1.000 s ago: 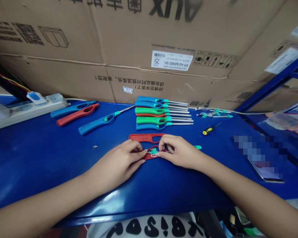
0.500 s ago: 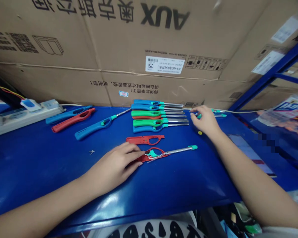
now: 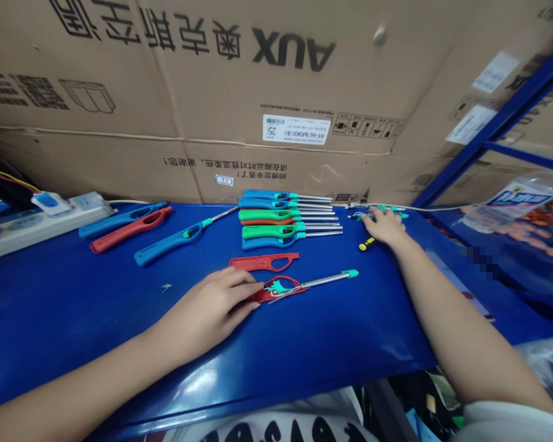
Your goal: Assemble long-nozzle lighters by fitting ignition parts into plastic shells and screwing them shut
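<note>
My left hand [image 3: 216, 307] has its fingers closed on the handle end of an opened red lighter [image 3: 299, 286], whose teal trigger, white wire and metal tube lie exposed. Just behind it rests a red half-shell [image 3: 262, 262]. At the back right, my right hand [image 3: 383, 226] reaches down over small teal and metal parts [image 3: 397, 212]; what its fingertips touch is partly hidden. A yellow-handled tool [image 3: 367, 244] lies beside that hand. Several blue and green lighters [image 3: 267, 231] are stacked in a row behind the half-shell.
More lighters [image 3: 131, 228] lie at the left near a white power strip [image 3: 50, 216]. Small pins [image 3: 166, 287] rest on the blue table [image 3: 96, 331]. A large cardboard box [image 3: 188, 104] stands behind. A clear plastic bag [image 3: 518, 202] and blue frame bar [image 3: 502, 123] are at the right.
My right hand has moved further right over the small parts, uncovering the yellow-handled tool. My left hand keeps its hold on the red lighter. The view has shifted slightly.
</note>
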{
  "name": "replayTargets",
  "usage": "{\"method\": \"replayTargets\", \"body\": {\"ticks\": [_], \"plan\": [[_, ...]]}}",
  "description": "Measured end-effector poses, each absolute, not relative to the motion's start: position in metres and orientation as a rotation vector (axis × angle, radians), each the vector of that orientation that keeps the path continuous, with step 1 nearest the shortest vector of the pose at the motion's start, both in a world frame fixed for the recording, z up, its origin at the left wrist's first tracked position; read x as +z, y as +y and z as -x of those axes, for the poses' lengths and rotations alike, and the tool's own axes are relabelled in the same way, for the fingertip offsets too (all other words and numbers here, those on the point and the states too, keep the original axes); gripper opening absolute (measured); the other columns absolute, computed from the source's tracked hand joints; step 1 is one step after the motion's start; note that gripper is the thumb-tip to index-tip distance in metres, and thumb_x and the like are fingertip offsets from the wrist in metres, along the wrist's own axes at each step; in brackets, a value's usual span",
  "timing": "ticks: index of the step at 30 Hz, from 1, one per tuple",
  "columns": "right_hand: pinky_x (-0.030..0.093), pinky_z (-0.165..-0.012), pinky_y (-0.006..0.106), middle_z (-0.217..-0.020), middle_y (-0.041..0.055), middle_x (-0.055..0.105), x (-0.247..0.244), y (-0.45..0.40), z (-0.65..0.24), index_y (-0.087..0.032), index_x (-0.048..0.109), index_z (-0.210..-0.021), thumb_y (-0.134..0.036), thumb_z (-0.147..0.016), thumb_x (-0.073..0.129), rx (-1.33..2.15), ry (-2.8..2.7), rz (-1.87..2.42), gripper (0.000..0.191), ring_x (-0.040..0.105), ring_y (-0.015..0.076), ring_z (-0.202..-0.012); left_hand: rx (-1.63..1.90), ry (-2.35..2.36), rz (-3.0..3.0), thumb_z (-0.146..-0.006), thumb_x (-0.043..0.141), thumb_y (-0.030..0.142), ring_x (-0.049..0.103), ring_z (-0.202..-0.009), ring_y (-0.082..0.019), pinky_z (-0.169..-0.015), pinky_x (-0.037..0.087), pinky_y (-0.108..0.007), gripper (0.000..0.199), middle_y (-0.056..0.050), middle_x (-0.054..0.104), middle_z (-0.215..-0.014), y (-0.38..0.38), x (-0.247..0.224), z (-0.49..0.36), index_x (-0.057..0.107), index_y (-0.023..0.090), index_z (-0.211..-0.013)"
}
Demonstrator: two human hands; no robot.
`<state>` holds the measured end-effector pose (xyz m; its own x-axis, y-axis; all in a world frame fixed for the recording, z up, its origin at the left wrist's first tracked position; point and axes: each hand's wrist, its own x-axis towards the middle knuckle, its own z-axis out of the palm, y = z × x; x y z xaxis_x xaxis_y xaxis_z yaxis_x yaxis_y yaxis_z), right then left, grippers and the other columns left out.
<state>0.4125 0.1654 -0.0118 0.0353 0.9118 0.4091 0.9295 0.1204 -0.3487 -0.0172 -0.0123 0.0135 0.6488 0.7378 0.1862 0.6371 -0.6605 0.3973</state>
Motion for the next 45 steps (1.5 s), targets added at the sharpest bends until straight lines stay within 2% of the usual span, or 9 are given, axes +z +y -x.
{"method": "replayTargets", "body": {"ticks": [3,6,11,14,21,27,31,39,45], "plan": [[0.037,-0.099,0.069,-0.123,0.0256,0.059,-0.009,0.167,-0.410,-0.010,0.068,-0.104,-0.045,-0.095,0.054,-0.050,-1.683,2.102,0.038,0.051,0.0426,-0.124,0.492,1.100,-2.580,-0.101,0.052,0.026,0.062,-0.105,-0.022,-0.093,0.052,-0.039,0.026,-0.006,0.067,-0.116,-0.012,0.013,0.017,0.067,0.025,-0.123],[0.045,-0.102,0.057,-0.129,0.0167,0.061,-0.004,0.169,-0.404,-0.013,0.066,-0.116,-0.042,-0.097,0.059,-0.052,-1.583,2.278,0.035,0.058,0.0319,-0.120,0.494,1.103,-2.582,-0.101,0.052,0.025,0.063,-0.106,-0.022,-0.094,0.052,-0.039,0.025,-0.005,0.067,-0.116,-0.011,0.012,0.016,0.067,0.025,-0.121],[0.050,-0.097,0.049,-0.107,0.0181,0.072,0.005,0.167,-0.400,-0.012,0.073,-0.097,-0.020,-0.092,0.058,-0.037,-1.520,2.344,0.018,0.066,0.0331,-0.111,0.489,1.094,-2.585,-0.101,0.052,0.025,0.063,-0.107,-0.022,-0.094,0.052,-0.039,0.026,-0.005,0.067,-0.117,-0.011,0.013,0.016,0.067,0.026,-0.122],[0.053,-0.093,0.043,-0.106,0.0135,0.075,0.008,0.164,-0.401,-0.017,0.071,-0.101,-0.014,-0.085,0.060,-0.039,-1.506,2.315,0.020,0.069,0.0302,-0.107,0.486,1.095,-2.592,-0.101,0.052,0.025,0.063,-0.106,-0.022,-0.093,0.052,-0.039,0.026,-0.005,0.067,-0.116,-0.011,0.014,0.016,0.067,0.026,-0.122],[0.051,-0.094,0.044,-0.103,0.0108,0.076,0.011,0.164,-0.396,-0.018,0.069,-0.102,-0.015,-0.080,0.062,-0.006,-1.491,2.330,0.023,0.069,0.0292,-0.106,0.513,1.115,-2.570,-0.100,0.053,0.025,0.063,-0.104,-0.022,-0.092,0.053,-0.039,0.026,-0.006,0.068,-0.114,-0.012,0.013,0.014,0.068,0.025,-0.122],[0.054,-0.084,0.045,-0.086,0.0089,0.075,0.015,0.164,-0.390,-0.020,0.071,-0.076,-0.022,-0.077,0.065,0.105,-1.496,2.388,0.006,0.070,0.0310,-0.092,0.565,1.113,-2.528,-0.099,0.053,0.024,0.064,-0.102,-0.022,-0.089,0.054,-0.039,0.027,-0.008,0.068,-0.114,-0.014,0.012,0.011,0.069,0.023,-0.122],[0.054,-0.082,0.045,-0.082,0.0072,0.075,0.018,0.159,-0.385,-0.021,0.071,-0.074,-0.022,-0.073,0.066,0.091,-1.495,2.361,0.004,0.070,0.0306,-0.088,0.579,1.127,-2.543,-0.099,0.054,0.025,0.063,-0.107,-0.024,-0.093,0.054,-0.042,0.031,-0.009,0.069,-0.116,-0.014,0.012,0.012,0.066,0.021,-0.127],[0.054,-0.090,0.035,-0.101,0.0117,0.075,0.040,0.127,-0.345,-0.017,0.072,-0.098,-0.018,-0.082,0.060,-0.033,-1.676,1.944,0.021,0.071,0.0247,-0.094,0.659,1.223,-2.507,-0.100,0.054,0.033,0.058,-0.120,-0.026,-0.103,0.051,-0.046,0.043,-0.010,0.062,-0.133,-0.021,0.016,0.012,0.054,0.022,-0.142],[0.057,-0.076,0.036,-0.091,0.0071,0.072,0.041,0.068,-0.277,-0.020,0.071,-0.096,-0.022,-0.088,0.062,0.105,-2.114,1.027,0.011,0.068,0.0197,-0.079,0.804,1.171,-2.534,-0.101,0.052,0.028,0.051,-0.130,-0.026,-0.108,0.048,-0.046,0.046,-0.010,0.054,-0.143,-0.025,0.023,0.009,0.047,0.025,-0.147]]}}
